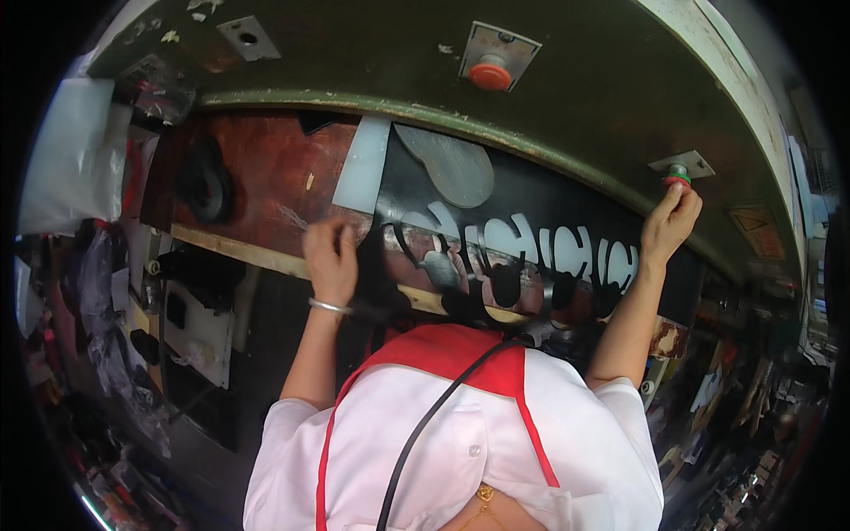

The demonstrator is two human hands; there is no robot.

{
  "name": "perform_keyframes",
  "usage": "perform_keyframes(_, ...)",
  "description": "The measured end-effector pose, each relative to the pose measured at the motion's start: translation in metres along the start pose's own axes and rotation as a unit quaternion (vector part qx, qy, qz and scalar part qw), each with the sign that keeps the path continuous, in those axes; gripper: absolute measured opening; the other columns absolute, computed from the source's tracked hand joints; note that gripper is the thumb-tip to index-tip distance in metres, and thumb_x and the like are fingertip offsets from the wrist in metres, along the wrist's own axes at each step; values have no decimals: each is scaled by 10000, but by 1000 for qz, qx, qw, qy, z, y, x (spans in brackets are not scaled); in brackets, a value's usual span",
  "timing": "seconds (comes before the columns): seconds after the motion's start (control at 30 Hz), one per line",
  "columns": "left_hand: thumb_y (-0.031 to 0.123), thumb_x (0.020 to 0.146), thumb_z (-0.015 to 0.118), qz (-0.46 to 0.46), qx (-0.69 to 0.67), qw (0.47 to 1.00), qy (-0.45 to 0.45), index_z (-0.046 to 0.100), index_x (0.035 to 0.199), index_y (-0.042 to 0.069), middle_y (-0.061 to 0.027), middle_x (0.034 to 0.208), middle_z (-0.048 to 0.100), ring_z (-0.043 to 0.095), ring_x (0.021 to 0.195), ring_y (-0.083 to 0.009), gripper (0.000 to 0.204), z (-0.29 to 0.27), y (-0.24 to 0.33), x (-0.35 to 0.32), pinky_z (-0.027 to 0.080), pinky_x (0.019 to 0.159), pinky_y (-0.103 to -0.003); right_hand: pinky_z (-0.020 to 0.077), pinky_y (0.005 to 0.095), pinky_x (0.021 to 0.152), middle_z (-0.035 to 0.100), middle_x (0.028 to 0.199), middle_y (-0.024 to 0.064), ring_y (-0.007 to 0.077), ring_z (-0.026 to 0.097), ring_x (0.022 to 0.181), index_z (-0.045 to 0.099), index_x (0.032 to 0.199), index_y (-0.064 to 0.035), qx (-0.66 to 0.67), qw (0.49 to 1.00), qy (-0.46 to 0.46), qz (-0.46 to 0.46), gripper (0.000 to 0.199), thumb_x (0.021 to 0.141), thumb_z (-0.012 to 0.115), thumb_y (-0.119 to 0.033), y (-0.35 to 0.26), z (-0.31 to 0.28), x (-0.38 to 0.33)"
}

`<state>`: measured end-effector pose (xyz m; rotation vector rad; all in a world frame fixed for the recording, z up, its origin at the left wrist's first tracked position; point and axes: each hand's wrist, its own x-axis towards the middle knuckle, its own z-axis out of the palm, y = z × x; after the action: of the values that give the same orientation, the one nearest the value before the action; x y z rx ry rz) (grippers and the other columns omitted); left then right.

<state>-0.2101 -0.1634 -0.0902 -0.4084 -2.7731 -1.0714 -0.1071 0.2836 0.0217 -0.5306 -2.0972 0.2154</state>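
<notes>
My right hand point(670, 224) is raised to the underside of the green machine beam, its fingers closed on a red and green knob point(677, 178). My left hand point(333, 265) hovers by the front of the bench, fingers loosely bent and apart, with nothing seen in it. Between the hands lies a black sheet point(522, 190) with several curved, sole-like cutouts along its near side. A grey sole-shaped piece point(456, 168) rests on the sheet's far part, partly under the beam. Left of the sheet a white strip point(361, 164) lies on the red-brown board.
The green beam point(584, 97) hangs low over the bench and carries a red push button point(490, 76). A black curved object point(209, 181) sits on the red-brown board point(274, 168) at left. Plastic bags point(71, 155) hang at far left.
</notes>
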Motion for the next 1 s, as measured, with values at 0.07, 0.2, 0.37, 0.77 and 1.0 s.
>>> perform_keyframes(0.07, 242, 887, 636, -23, -9, 996, -89, 625, 1024, 68, -107, 960, 597, 588, 874, -351, 222, 19, 15, -5, 453, 790, -435, 416, 380, 697, 502, 812, 128, 294, 505, 755, 551, 824, -2, -1, 1000, -13, 18, 216, 987, 491, -130, 4, 2, 6)
perform_keyframes(0.2, 263, 860, 667, 18, 26, 998, 46, 624, 1062, 86, -112, 977, 594, 593, 890, -341, 272, 55, 23, 36, 451, 744, -426, 407, 396, 690, 490, 802, 135, 300, 497, 765, 527, 785, -10, 26, 999, 24, 25, 240, 989, 482, -128, -4, 16, -14)
perform_keyframes(0.37, 268, 850, 650, 21, 108, 993, 49, 640, 1047, 83, -105, 899, 639, 622, 828, -308, 270, 65, 25, 51, 431, 730, -415, 441, 383, 860, 583, 1005, 172, 319, 552, 972, 622, 977, 8, -56, 995, -79, 24, 143, 948, 568, -121, 63, 5, -60)
perform_keyframes(0.77, 291, 902, 613, -16, -30, 999, 13, 569, 941, 50, -166, 706, 630, 618, 700, -364, 248, 67, 26, 16, 462, 755, -430, 378, 563, 979, 623, 1118, 227, 414, 525, 1083, 644, 1021, 23, -160, 955, -99, 228, 409, 930, 615, -375, 268, -73, -196)
perform_keyframes(1.0, 395, 919, 551, -43, -30, 997, -57, 583, 974, 61, -228, 691, 620, 614, 695, -421, 340, 24, 20, -33, 478, 702, -504, 524, 496, 747, 677, 908, 228, 388, 643, 835, 658, 1068, 40, -27, 982, 106, 154, 546, 809, 721, -436, 103, -58, -148)
